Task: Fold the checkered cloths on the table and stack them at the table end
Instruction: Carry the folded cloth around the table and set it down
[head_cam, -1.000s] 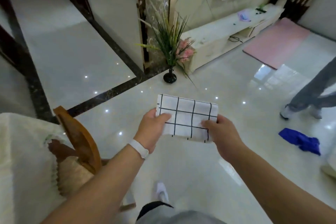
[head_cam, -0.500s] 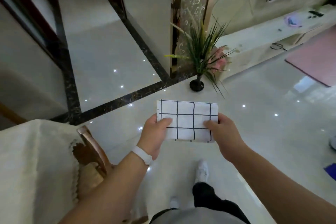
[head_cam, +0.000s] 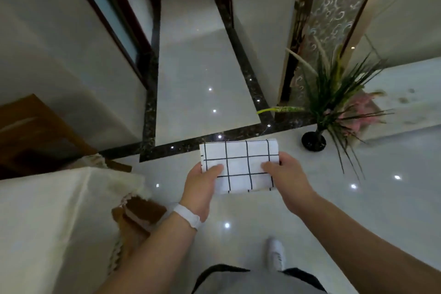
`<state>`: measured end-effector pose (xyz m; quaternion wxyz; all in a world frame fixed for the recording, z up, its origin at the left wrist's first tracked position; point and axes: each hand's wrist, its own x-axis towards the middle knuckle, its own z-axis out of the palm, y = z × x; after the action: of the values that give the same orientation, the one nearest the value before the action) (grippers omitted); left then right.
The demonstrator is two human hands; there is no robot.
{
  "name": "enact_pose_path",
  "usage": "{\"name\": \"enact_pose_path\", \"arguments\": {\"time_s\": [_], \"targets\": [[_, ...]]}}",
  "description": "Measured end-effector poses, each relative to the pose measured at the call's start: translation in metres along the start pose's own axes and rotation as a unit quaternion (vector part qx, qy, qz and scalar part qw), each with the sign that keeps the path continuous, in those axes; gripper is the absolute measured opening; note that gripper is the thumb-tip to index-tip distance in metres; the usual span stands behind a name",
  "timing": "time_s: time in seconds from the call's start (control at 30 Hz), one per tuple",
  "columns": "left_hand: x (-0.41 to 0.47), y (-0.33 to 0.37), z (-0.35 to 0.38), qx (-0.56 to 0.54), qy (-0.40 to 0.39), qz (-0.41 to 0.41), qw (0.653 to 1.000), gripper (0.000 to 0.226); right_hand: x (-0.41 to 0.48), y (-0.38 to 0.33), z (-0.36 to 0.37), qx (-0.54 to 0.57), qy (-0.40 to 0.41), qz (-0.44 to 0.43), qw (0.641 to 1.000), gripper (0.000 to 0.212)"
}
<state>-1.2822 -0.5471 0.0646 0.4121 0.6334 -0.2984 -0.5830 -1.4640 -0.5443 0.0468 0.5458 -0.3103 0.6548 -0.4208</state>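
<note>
**While Both Hands Grip It, a Folded Checkered Cloth (head_cam: pixel 243 164) Hangs Over the Floor**

Where the left hand (head_cam: pixel 200 186) meets the cloth's left edge, its thumb lies flat on the top face and its fingers curl under and out of sight, pinching the fabric. The right hand (head_cam: pixel 286 181) grips the opposite edge the same way, thumb on top, fingers hidden beneath. Between the two hands the cloth is a neat white rectangle with thin black grid lines, held level in the air and touching nothing else.

A white wristband (head_cam: pixel 187 216) circles the left wrist. Below the hands lies a glossy pale floor (head_cam: pixel 358 210) dotted with light reflections, and one white shoe (head_cam: pixel 275 254) shows beneath the right forearm.

Left of the left hand, and lower, stands the table (head_cam: pixel 47 222) under a cream tablecloth with a fringed hem; a brown wooden chair (head_cam: pixel 140 219) sits just beside its corner, under the left forearm. The cloth is well apart from the tabletop.

Beyond the hands a dark speckled border strip (head_cam: pixel 191 143) crosses the floor. Past the right hand, further out, a small black vase (head_cam: pixel 313 141) holds a spiky green plant (head_cam: pixel 334 93) with pink blooms.
</note>
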Motion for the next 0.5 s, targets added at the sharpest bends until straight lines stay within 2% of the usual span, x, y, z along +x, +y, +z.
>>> {"name": "enact_pose_path", "arguments": {"time_s": [0.2, 0.37, 0.5], "targets": [[0.035, 0.030, 0.006, -0.034, 0.057, 0.009, 0.998, 0.014, 0.062, -0.036, 0.019, -0.038, -0.054, -0.009, 0.998, 0.013], [0.075, 0.048, -0.022, -0.039, 0.093, -0.005, 0.995, 0.016, 0.104, -0.055, 0.066, -0.076, -0.102, 0.009, 0.992, 0.022], [0.125, 0.059, -0.050, -0.065, 0.107, -0.023, 0.992, 0.008, 0.145, -0.067, 0.114, -0.098, -0.117, 0.025, 0.988, 0.014]]}}
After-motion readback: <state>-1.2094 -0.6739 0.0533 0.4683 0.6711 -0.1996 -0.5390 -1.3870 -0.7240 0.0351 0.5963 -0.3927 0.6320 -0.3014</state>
